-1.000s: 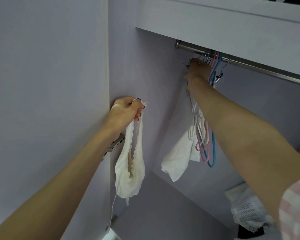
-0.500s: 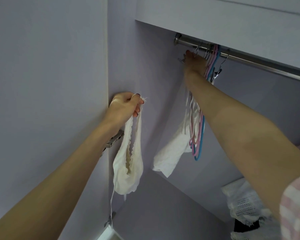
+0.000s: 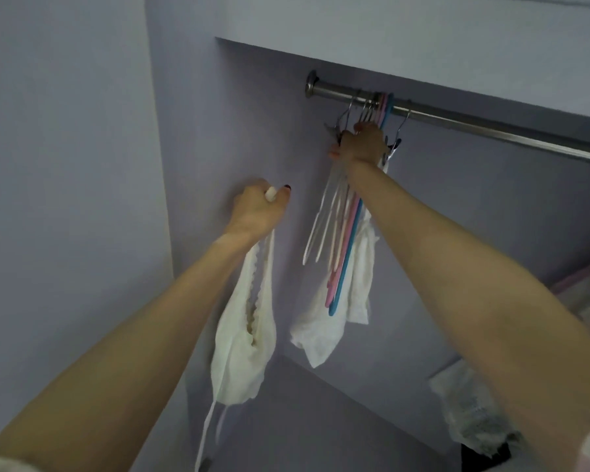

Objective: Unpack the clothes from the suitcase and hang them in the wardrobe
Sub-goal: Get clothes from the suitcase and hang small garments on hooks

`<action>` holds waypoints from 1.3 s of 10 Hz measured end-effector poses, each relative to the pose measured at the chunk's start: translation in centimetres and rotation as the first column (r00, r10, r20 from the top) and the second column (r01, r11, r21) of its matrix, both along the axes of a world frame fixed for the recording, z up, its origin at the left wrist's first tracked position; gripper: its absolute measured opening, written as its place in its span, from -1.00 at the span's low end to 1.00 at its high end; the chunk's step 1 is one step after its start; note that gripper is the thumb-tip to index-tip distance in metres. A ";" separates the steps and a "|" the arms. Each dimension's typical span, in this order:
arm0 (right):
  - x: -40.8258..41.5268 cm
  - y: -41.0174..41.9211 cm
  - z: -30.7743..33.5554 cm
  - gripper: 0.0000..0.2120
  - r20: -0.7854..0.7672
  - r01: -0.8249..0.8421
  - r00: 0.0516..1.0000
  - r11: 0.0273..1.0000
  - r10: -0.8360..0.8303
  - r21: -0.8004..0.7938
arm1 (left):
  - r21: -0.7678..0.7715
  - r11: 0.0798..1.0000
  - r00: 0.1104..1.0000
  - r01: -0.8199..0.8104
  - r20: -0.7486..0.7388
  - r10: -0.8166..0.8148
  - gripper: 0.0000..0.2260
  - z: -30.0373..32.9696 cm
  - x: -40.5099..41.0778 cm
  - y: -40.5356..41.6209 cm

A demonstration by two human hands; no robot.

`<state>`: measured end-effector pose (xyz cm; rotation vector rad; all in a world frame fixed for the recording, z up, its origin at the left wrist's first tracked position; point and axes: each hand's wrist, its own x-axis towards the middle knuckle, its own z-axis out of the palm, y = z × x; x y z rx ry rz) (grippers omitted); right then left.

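My left hand [image 3: 258,211] is closed on the top of a small white lace-edged garment [image 3: 244,338] that dangles below it, with a thin strap trailing down. My right hand [image 3: 360,144] reaches up into the wardrobe and grips the necks of a bunch of hangers [image 3: 341,240], white, pink and blue, whose hooks sit on the metal rail [image 3: 457,122]. Another white garment [image 3: 334,315] hangs from that bunch, behind my right forearm.
The wardrobe's lilac side wall [image 3: 218,131] stands just left of the rail's end. White lacy clothes [image 3: 470,413] lie heaped at the lower right inside the wardrobe, above something dark. A shelf panel [image 3: 389,28] runs over the rail.
The view has shifted, so the rail and both hands sit lower and further right in frame. My right hand has slid slightly down the hanger necks. My left hand still holds the garment.
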<state>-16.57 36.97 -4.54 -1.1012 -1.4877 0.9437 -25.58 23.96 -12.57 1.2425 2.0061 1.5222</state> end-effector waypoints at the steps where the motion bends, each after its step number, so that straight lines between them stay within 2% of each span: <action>1: 0.6 1.0 -0.2 -0.52 0.115 -0.012 0.993 1.000 0.013 -0.014 | 0.053 0.998 0.999 0.044 -0.019 -0.043 -0.77 1.6 0.7 2.4; 2: 1.3 0.7 0.2 -0.51 0.106 -0.045 0.993 0.996 0.052 -0.075 | 0.077 0.988 0.980 0.133 0.139 -0.143 -0.70 3.6 1.4 4.4; 3: 1.6 1.0 0.4 -0.52 0.204 -0.017 0.978 0.995 0.036 -0.094 | 0.069 0.982 0.936 0.176 0.298 -0.188 -0.68 6.1 1.9 6.3; 4: 1.6 2.3 0.0 -0.66 -0.134 -0.092 0.988 0.985 0.072 -0.146 | 0.061 0.983 0.921 0.172 0.343 -0.182 -0.66 7.4 2.0 8.0; 6: 1.9 1.4 0.3 -0.68 -0.032 -0.194 0.981 0.974 0.191 -0.117 | 0.088 0.981 0.942 0.173 0.277 -0.191 -0.71 7.6 2.3 10.2; 7: 1.6 1.5 0.9 -0.72 0.141 -0.115 0.982 0.992 0.122 -0.053 | 0.068 0.991 0.977 0.114 0.173 -0.124 -0.70 7.6 2.4 10.7; 8: 1.0 1.9 1.3 -0.78 0.219 -0.068 0.973 0.997 0.071 -0.020 | 0.126 0.988 0.987 0.087 0.127 -0.103 -0.65 7.3 1.9 11.0; 9: 0.8 2.5 1.4 -0.83 0.259 -0.081 0.963 0.996 0.070 0.033 | 0.179 0.981 0.993 0.071 0.077 -0.085 -0.67 7.0 1.1 10.8; 10: 0.7 2.8 1.0 -0.83 0.291 -0.077 0.956 0.986 0.031 0.149 | 0.197 0.980 0.999 0.026 0.037 -0.034 -0.69 7.0 0.3 10.9; 11: 0.3 3.1 0.6 -0.83 0.200 -0.045 0.980 0.974 0.000 0.220 | 0.186 0.982 1.000 -0.016 0.023 0.011 -0.68 7.0 0.0 11.1; 12: 0.1 2.9 0.5 -0.81 0.088 -0.011 0.996 0.974 -0.009 0.226 | 0.179 0.983 0.999 -0.037 0.028 0.033 -0.71 6.7 0.2 11.3; 13: -0.2 2.9 0.4 -0.77 0.063 0.025 0.997 0.970 -0.041 0.241 | 0.197 0.979 0.998 -0.049 0.050 0.040 -0.75 6.9 0.4 11.3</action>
